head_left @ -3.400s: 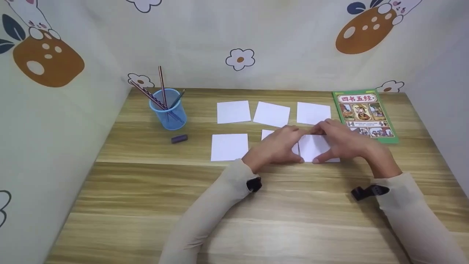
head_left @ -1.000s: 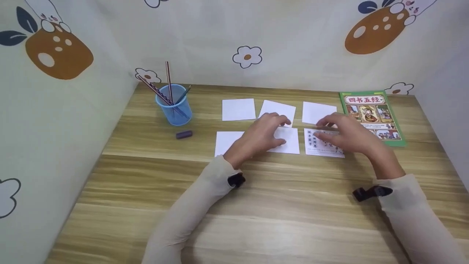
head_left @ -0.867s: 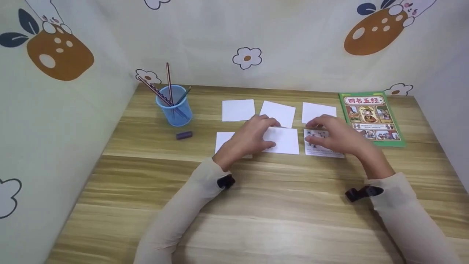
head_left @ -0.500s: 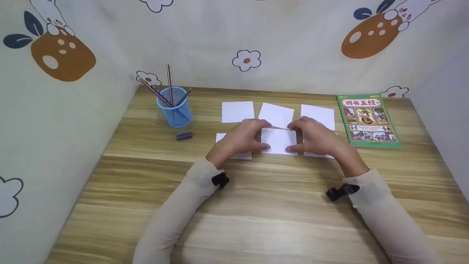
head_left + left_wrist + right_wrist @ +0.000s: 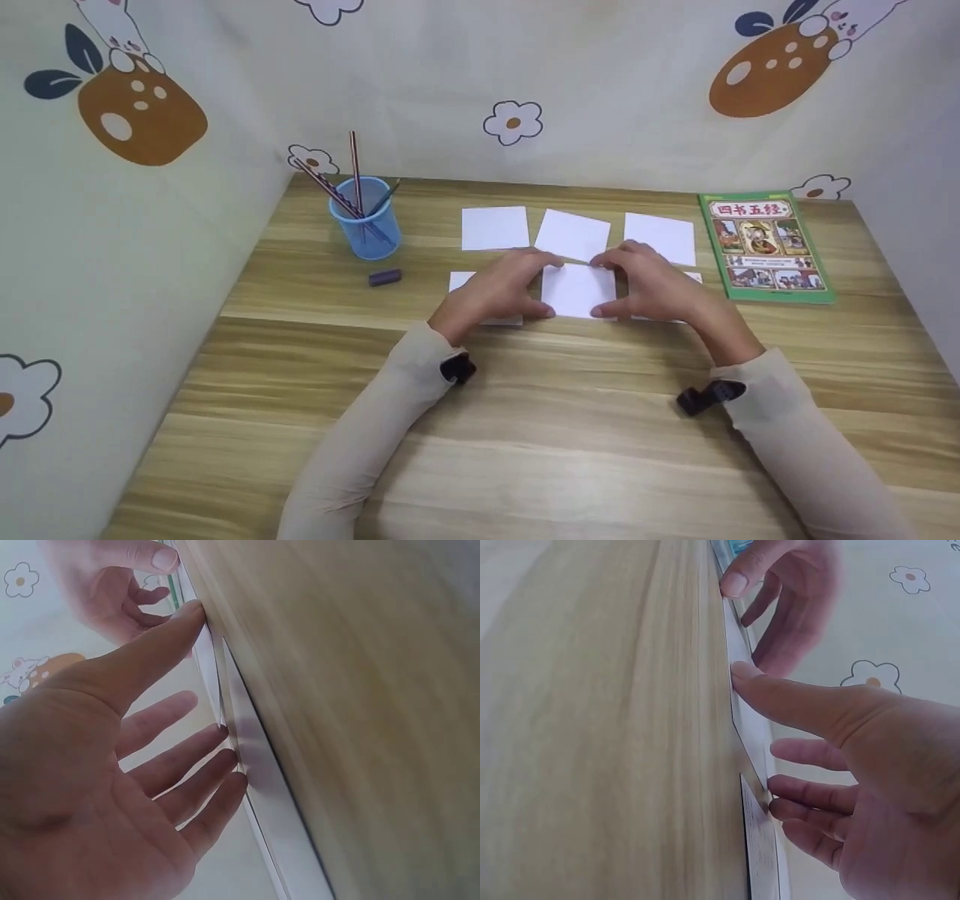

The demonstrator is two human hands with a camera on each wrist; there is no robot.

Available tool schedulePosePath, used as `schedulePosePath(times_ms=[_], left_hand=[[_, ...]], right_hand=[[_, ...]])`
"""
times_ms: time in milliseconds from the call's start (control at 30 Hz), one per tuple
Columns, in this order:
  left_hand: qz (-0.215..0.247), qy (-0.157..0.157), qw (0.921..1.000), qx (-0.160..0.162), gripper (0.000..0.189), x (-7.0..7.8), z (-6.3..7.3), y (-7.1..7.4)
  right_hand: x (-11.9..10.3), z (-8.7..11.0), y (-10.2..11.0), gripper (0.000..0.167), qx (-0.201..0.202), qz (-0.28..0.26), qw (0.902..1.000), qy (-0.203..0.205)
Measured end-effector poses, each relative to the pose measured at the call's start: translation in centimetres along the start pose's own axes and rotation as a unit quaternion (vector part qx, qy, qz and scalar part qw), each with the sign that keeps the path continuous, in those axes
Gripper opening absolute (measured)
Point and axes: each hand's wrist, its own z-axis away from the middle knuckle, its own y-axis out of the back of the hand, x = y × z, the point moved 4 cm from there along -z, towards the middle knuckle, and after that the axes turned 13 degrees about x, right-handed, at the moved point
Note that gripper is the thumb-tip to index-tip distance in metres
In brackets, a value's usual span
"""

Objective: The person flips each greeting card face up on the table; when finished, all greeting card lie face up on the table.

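A white card [image 5: 577,291] lies in the middle of the front row. My left hand [image 5: 495,286] holds its left side, thumb at the near edge and index finger at the far edge. Opposite, my right hand [image 5: 656,286] holds the right side the same way, as its thumb and fingers in the right wrist view also show. Under my left hand is another white card [image 5: 460,279], partly covered. Beneath my right hand lies a card with printed text [image 5: 760,855], mostly hidden in the head view.
Behind the hands are three blank cards: a left one [image 5: 495,229], a tilted middle one [image 5: 574,234] and a right one [image 5: 664,238]. A green picture book [image 5: 765,247] lies at right. A blue cup [image 5: 366,232] of pencils and a dark cylinder [image 5: 385,277] are at left.
The front-right card was turned from blank to printed side up. Both hands then moved left to the middle front card, and over the last half second they have stayed on it.
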Motion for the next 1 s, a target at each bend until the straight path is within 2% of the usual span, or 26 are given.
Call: schedulePosePath(times_ms=[100, 200, 267, 367, 467, 600, 733, 833, 867, 933, 1000], left_hand=[[0.006, -0.004, 0.9999, 0.007, 0.075, 0.0, 0.0, 0.1], [0.023, -0.018, 0.9992, 0.028, 0.068, 0.0, -0.1, 0.4], [0.050, -0.028, 0.9972, 0.047, 0.061, 0.1, -0.3, 0.6], [0.108, -0.034, 0.9912, 0.069, 0.050, 0.2, -0.6, 1.0], [0.172, -0.033, 0.9811, 0.082, 0.045, 0.3, -0.7, 1.3], [0.240, -0.051, 0.9636, 0.106, 0.041, 0.8, -0.8, 1.6], [0.296, -0.067, 0.9416, 0.146, 0.030, 1.2, -0.9, 1.9], [0.350, -0.058, 0.9217, 0.157, 0.024, 1.1, -1.0, 1.9], [0.359, -0.056, 0.9180, 0.159, 0.025, 1.1, -1.0, 1.9], [0.363, -0.056, 0.9163, 0.160, 0.026, 1.0, -1.0, 1.7], [0.347, -0.066, 0.9219, 0.159, 0.025, 0.9, -1.0, 1.6]], right_hand=[[-0.3, 0.1, 0.0, 0.077, 0.006, 0.003, 1.0000, 0.004], [-1.0, 0.0, 0.0, 0.076, 0.028, 0.012, 0.9994, 0.018], [-1.6, 0.0, 0.2, 0.068, 0.057, 0.017, 0.9976, 0.036], [-2.4, -0.2, 0.5, 0.047, 0.117, 0.020, 0.9912, 0.059], [-2.7, -0.2, 0.8, 0.029, 0.158, 0.017, 0.9850, 0.068], [-2.6, -0.3, 1.0, 0.028, 0.158, -0.013, 0.9857, 0.059], [-2.6, -0.4, 1.3, 0.025, 0.161, -0.068, 0.9833, 0.051], [-2.7, -0.4, 1.7, 0.020, 0.181, -0.129, 0.9739, 0.047], [-2.7, -0.4, 1.8, 0.020, 0.186, -0.150, 0.9699, 0.047], [-2.7, -0.2, 2.0, 0.024, 0.193, -0.185, 0.9624, 0.048], [-2.6, -0.2, 2.0, 0.026, 0.188, -0.217, 0.9566, 0.050]])
